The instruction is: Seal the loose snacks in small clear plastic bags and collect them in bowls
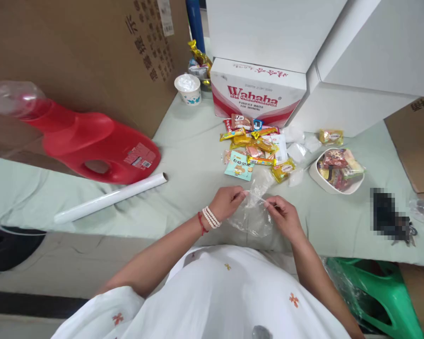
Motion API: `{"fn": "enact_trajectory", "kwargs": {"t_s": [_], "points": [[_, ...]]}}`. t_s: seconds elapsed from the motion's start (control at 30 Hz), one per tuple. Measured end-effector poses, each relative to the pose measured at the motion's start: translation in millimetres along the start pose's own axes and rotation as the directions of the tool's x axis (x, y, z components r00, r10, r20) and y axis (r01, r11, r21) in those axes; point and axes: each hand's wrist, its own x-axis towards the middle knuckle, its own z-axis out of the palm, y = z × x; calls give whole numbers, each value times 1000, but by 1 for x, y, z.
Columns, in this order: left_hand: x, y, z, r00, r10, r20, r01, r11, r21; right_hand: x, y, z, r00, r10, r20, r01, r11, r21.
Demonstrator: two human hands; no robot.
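Observation:
A crumpled clear plastic bag (251, 219) lies on the cloth-covered table close to my body. My left hand (229, 201), with beads and a red cord at its wrist, pinches a thin whitish strand at the bag's left side. Opposite it, my right hand (284, 216) pinches another thin strand at the bag's right side. Whether both strands belong to the bag or to a separate tie, I cannot tell. Just beyond the bag is a pile of wrapped snacks, with a mint-green packet (239, 165) and a yellow-wrapped snack (282, 170) nearest my hands.
A white bowl (316, 179) of packaged snacks stands to the right, near keys (406, 233). At the left lie a red jug (92, 141) and a white roll (109, 200). A Wahaba carton (257, 94) and a paper cup (191, 94) stand behind; a green stool (392, 292) is below right.

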Motion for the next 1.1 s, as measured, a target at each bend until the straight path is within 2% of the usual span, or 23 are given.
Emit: {"fn": "enact_trajectory", "kwargs": {"t_s": [0.07,0.13,0.2,0.27,0.37,0.47,0.53,0.6,0.67,0.73,0.8,0.87,0.97,1.03,1.1], "points": [[1,-12,1,988,-99,-116,84,988,-129,-8,11,-10,991,93,-100,-90,995,32],[-3,-23,1,936,-232,-263,167,955,-246,-18,22,-20,971,173,-162,-166,985,55],[-9,-33,1,875,-337,-347,222,917,-331,-27,31,-28,964,222,-147,-222,975,16],[-16,-40,2,846,-376,-377,240,901,-361,-31,33,-35,974,214,-74,-220,971,-96],[-25,-39,7,870,-359,-339,236,905,-353,-25,20,-37,998,62,19,-53,952,-302],[-33,-29,14,914,-309,-264,206,912,-354,-5,1,-23,995,-55,86,86,907,-412],[-36,-25,16,936,-273,-221,183,916,-358,13,-5,-6,994,-32,107,71,919,-388],[-38,-26,14,937,-266,-226,179,922,-343,29,-3,11,997,41,61,-22,961,-276],[-42,-34,9,902,-310,-301,226,932,-282,40,4,22,993,111,-29,-113,986,-123],[-47,-45,3,843,-342,-414,305,940,-154,45,10,27,985,142,-102,-144,990,-6],[-52,-52,-3,815,-275,-511,344,938,43,46,14,29,987,125,-103,-121,991,50],[-55,-52,-6,829,-122,-546,298,922,246,45,13,31,995,84,-47,-80,995,65],[-47,-41,-8,869,74,-489,161,893,421,43,7,33,1000,11,28,-12,999,29],[-33,-32,-9,894,112,-434,117,877,465,42,3,32,997,-25,67,25,1000,0],[-15,-27,-11,927,54,-371,137,872,470,41,1,30,995,-42,95,41,999,6]]}}
